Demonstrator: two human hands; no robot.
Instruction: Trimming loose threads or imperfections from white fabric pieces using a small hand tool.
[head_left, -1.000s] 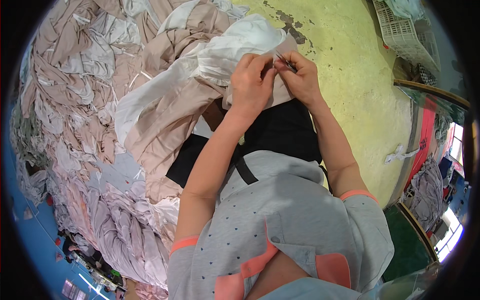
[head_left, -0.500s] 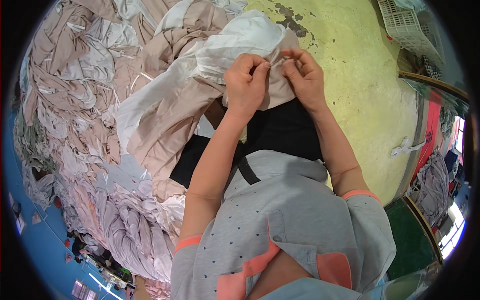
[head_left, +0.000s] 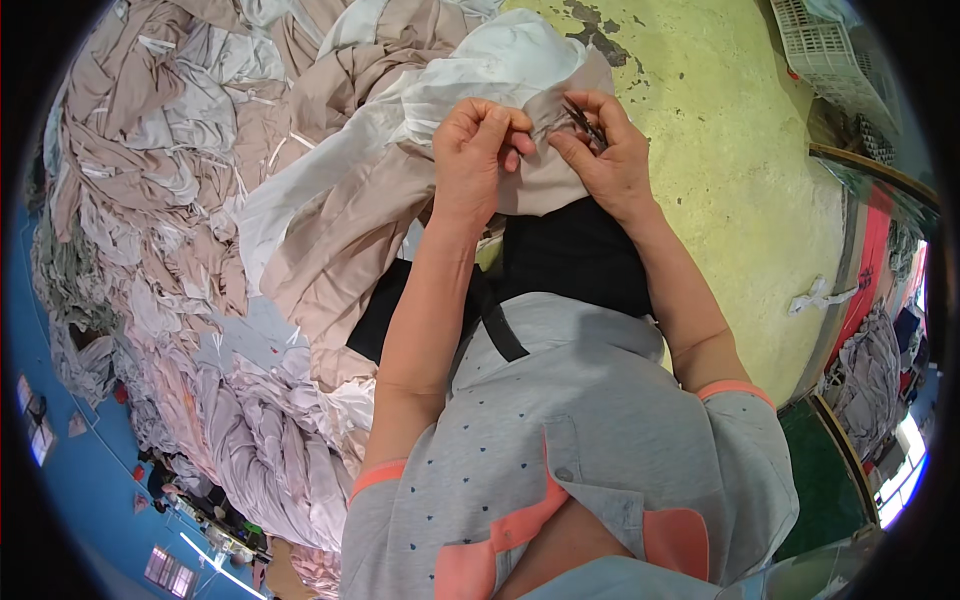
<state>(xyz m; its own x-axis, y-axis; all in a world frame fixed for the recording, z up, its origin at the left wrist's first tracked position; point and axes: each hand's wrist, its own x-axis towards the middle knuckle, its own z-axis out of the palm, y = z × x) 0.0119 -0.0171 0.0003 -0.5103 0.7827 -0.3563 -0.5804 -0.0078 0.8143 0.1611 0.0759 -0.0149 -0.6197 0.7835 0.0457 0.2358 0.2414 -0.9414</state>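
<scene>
A beige and white fabric piece (head_left: 550, 185) is draped over my lap and runs off to the left in folds. My left hand (head_left: 475, 155) is closed at the cloth's upper part, thumb against the bent index finger, pinching an edge of it. Close by on the right, my right hand (head_left: 608, 160) has its fingers wrapped round small dark thread snips (head_left: 588, 127), whose tip points up and left at the cloth. The snips' handle is mostly hidden in the palm.
A large heap of beige, white and lilac cloth (head_left: 150, 230) spreads on the left. Worn yellow floor (head_left: 730, 220) lies to the right, with a white scrap (head_left: 822, 297) on it. A pale plastic crate (head_left: 815, 45) stands at the far right.
The dark snips now show in my right hand, where they were not visible before. My left hand has turned a little and moved slightly left, and the gap between the hands is wider.
</scene>
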